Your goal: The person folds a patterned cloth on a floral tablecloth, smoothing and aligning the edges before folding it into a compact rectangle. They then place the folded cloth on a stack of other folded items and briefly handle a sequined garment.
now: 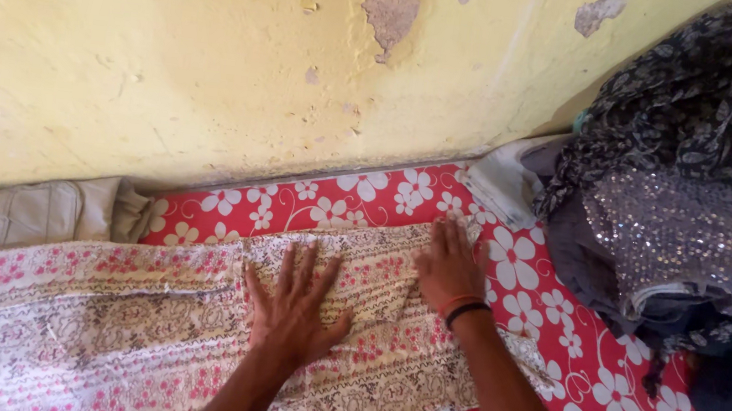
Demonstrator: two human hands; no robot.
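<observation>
Your left hand (292,309) and right hand (448,267) lie flat and open, holding nothing, pressing the patterned cloth (187,323) on the red flowered sheet (557,301). You look to be smoothing it; next, pinch an edge.

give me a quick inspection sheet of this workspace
surface: red floral sheet on a bed against the wall
job's things: cream patterned cloth spread flat over the sheet
clutter: pile of dark and sequinned clothes at right; beige cloth at left
grippers: left hand and right hand pressed flat on the cloth, fingers spread; bands on right wrist
cables: nothing seen
surroundings: yellow wall with peeling paint
</observation>
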